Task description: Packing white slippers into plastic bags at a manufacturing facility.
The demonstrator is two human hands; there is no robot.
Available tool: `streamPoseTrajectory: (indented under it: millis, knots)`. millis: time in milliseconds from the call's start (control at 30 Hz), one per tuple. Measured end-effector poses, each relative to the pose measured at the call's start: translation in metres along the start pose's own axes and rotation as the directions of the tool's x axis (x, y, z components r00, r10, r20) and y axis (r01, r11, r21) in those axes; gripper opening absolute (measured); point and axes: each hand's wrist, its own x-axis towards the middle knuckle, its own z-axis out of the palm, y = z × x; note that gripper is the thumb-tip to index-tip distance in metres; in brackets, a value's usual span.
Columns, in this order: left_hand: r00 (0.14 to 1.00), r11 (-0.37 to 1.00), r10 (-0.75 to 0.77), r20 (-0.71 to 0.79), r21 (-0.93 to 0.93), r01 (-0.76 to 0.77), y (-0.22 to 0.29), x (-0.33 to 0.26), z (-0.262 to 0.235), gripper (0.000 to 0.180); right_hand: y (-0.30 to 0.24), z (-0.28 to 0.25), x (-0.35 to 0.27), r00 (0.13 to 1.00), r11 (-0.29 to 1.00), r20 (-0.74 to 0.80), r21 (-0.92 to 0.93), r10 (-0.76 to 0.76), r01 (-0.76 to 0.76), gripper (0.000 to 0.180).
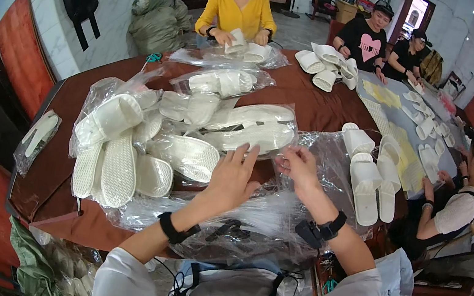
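Slippers in a clear bag [249, 132] lie on the desk [330, 110], long axis left-right. I see my left hand [232, 175] resting open on it; my right hand [299, 167] pinches the plastic edge.

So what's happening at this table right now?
A person seated at a brown-covered table has both hands raised over a bagged pair of white slippers. The left hand rests fingers-spread at the clear plastic bag's near edge, while the right hand pinches the plastic beside it. Loose white slippers lie piled to the left, and more unbagged ones to the right. A stack of empty clear bags sits nearest the person. Other people around the table handle slippers too.
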Motion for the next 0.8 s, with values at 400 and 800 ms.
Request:
streamPoseTrajectory:
  millis: [400,800]
  knots:
    - [0.954,0.991,0.128,-0.27,-0.008,-0.136,-0.02,0.053,0.044,0.039,0.009,-0.041,-0.062,0.902,0.802,0.336,-0.439,-0.27,0.404,0.02]
    - [0.836,0.884,0.0,-0.549,-0.391,-0.257,0.019,0.073,-0.05,0.024,0.03,-0.093,-0.039,0.91,0.768,0.237,-0.489,-0.341,0.415,0.05]
